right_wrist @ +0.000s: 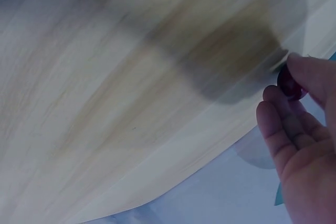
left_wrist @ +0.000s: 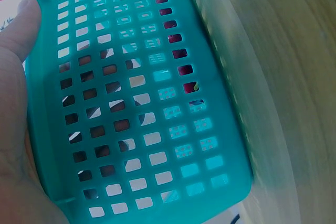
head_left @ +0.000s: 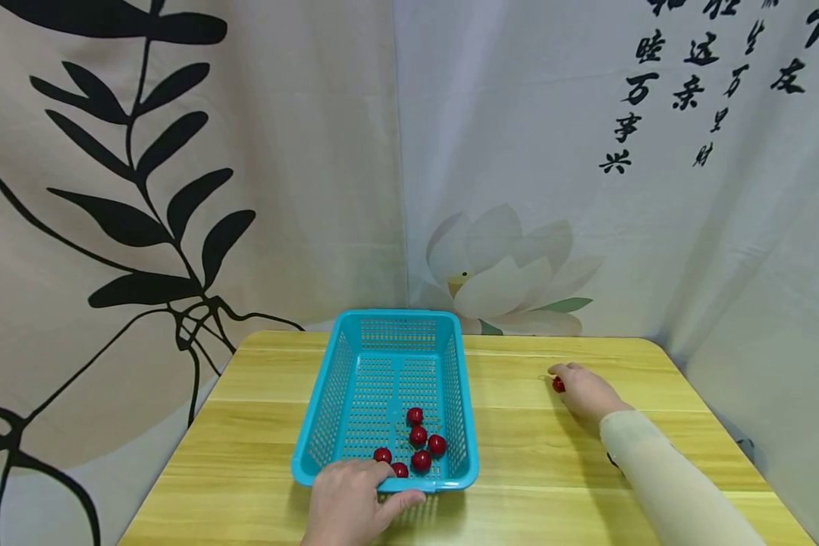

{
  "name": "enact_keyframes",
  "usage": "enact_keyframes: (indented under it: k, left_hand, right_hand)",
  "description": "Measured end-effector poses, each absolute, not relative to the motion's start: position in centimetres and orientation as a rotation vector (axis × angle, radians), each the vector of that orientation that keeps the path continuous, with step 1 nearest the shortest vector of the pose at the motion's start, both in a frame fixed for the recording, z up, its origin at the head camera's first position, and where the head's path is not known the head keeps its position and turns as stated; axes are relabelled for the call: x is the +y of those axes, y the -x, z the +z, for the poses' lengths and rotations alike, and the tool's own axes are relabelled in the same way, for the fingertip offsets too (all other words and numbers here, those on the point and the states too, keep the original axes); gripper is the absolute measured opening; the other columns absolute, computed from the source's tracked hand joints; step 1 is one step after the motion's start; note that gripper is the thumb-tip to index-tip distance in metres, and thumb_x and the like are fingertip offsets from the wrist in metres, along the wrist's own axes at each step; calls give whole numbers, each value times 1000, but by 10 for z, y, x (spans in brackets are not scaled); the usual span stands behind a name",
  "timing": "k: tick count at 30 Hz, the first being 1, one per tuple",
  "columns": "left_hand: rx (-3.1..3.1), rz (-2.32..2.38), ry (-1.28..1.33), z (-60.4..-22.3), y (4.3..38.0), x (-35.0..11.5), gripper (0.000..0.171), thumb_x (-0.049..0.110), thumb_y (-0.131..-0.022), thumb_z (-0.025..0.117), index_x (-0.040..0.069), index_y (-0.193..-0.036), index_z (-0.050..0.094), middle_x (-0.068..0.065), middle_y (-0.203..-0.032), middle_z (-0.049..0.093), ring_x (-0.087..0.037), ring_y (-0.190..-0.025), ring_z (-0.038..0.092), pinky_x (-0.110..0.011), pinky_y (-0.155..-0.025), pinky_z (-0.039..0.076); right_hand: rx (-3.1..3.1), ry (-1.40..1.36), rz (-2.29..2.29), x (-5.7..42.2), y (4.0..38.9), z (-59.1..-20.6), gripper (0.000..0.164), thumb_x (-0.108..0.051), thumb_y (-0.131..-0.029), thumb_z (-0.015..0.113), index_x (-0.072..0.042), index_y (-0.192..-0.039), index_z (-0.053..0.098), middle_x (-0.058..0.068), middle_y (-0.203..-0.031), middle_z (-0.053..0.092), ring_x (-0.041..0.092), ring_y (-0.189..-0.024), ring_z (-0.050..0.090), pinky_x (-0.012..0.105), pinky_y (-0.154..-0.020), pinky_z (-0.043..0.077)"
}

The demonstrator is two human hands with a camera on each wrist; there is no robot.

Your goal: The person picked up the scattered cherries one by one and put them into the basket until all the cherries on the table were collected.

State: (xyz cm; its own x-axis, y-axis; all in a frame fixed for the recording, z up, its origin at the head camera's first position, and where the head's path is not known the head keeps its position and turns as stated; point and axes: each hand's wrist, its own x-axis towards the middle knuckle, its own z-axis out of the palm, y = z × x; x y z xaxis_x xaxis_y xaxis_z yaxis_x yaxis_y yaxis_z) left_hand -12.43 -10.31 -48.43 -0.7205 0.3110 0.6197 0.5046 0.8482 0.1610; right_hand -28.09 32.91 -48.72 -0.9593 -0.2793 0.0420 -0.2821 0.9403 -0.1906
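Note:
My left hand (head_left: 351,497) grips the near rim of a blue plastic basket (head_left: 469,425), thumb along the outside and fingers reaching over the edge. Several dark red cherries (head_left: 418,436) lie on the basket floor at its near right part, two of them close to the left fingers. In the left wrist view the perforated basket wall (left_wrist: 173,82) fills the middle, with red showing through some holes. Out to the right, my right hand (head_left: 583,394) pinches a single cherry (head_left: 558,384) between thumb and fingers. The right wrist view shows this cherry (right_wrist: 290,85) with a short stem.
The basket stands on a light wooden table (head_left: 532,455) with rounded far corners. Behind it hangs a pale curtain (head_left: 314,152) printed with dark leaves, a lotus and black characters. The table's right edge lies beyond the right forearm.

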Motion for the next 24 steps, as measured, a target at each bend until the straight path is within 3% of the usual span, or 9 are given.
enact_keyframes:
  k: [11, 24]
  left_hand:
    - [-2404, -420, 606, -484, 124, -104, 53, 78, -71, 66, 32, -53, 46, 19, -49, 40, -1, -45, 35, -20, -42, 30]
    - [-2400, -425, 601, -483, 123, -103, 55, 76, -70, 68, 33, -53, 39, 19, -49, 35, 0, -44, 33, -19, -42, 26]
  right_hand:
    - [-2997, -609, 215, 322, 270, -495, 51, -6, -89, 71, 2, -134, 48, 22, -111, 65, 34, -100, 61, 52, -84, 52]
    - [-2861, -741, 203, 316, 262, -496, 39, -12, -85, 78, -10, -120, 63, 7, -94, 67, 21, -83, 62, 45, -72, 54]
